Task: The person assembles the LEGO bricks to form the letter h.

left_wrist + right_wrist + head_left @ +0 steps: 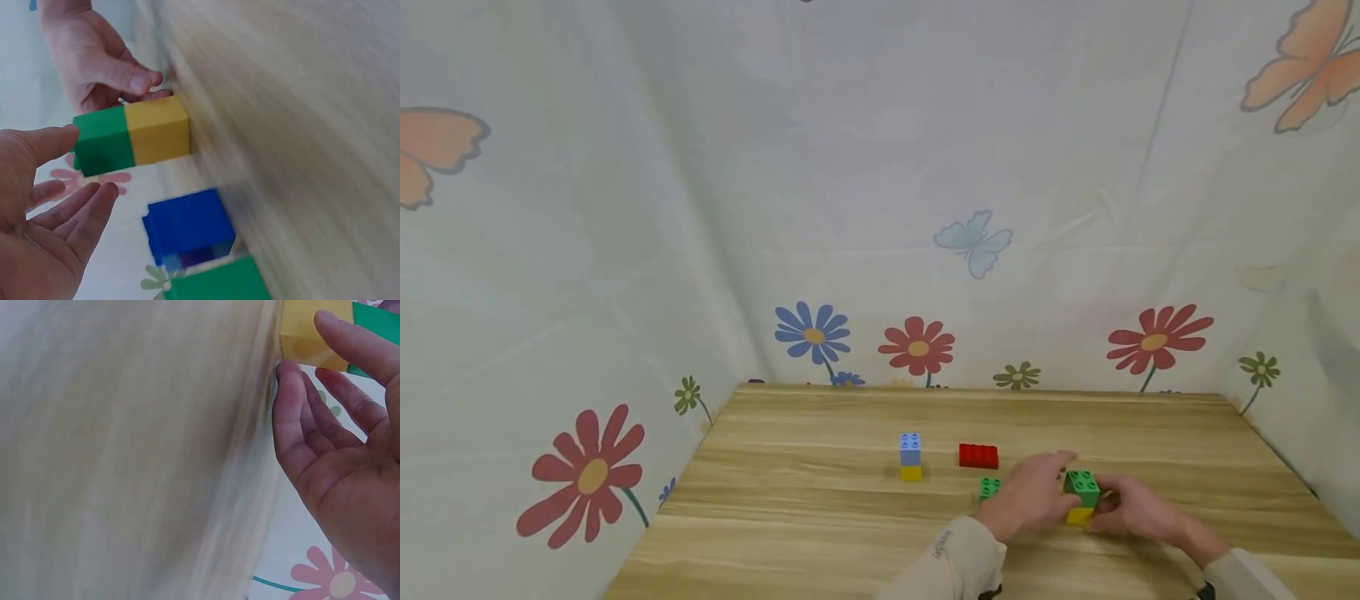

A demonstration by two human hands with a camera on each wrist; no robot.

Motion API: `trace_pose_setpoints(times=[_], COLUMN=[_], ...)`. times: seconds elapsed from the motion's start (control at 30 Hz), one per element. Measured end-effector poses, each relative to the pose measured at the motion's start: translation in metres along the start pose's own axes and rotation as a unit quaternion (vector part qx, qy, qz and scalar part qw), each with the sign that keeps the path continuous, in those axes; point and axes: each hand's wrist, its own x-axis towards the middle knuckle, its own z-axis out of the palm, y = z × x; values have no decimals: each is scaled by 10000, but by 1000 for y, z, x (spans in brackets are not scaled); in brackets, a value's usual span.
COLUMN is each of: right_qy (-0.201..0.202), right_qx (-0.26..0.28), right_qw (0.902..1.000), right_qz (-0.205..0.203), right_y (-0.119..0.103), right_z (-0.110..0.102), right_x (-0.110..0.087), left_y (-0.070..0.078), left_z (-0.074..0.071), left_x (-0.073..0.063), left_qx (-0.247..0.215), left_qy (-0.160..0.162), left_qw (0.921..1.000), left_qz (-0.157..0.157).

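Observation:
A green toy brick (1082, 488) sits on a yellow brick (159, 130), the two forming an upright stack on the table. My left hand (1030, 493) is to the left of this stack with fingers spread; its thumb tip is at the green brick's edge in the left wrist view. On the other side, my right hand (1138, 508) has its thumb and loosely bent fingers beside the yellow brick. A blue brick (190, 226) and another green brick (222, 281) stand near my left hand; in the head view that hand partly covers the green one.
Farther left on the wooden table (790, 500) stands a light blue brick (910, 448) on a yellow brick (912, 473). A red brick (978, 456) lies between that stack and my left hand. A flower-printed cloth (880, 167) hangs behind the table.

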Motion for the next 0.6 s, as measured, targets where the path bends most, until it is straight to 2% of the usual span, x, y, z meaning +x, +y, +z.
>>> trace_pose_setpoints(times=[0.17, 0.43, 0.6], right_qy=[141, 551, 661], right_qx=[-117, -363, -461], right_qw=[9998, 9975, 9966], right_qz=[-46, 238, 196], right_y=[-4, -18, -28], right_z=[-5, -19, -25], right_x=[-8, -23, -27], left_y=[-11, -40, -59], left_z=[-15, -38, -48], left_x=[-11, -32, -44], left_qx=[-267, -46, -71], left_qy=[47, 203, 297], left_qw=[9996, 9994, 9990], left_qz=[117, 280, 317])
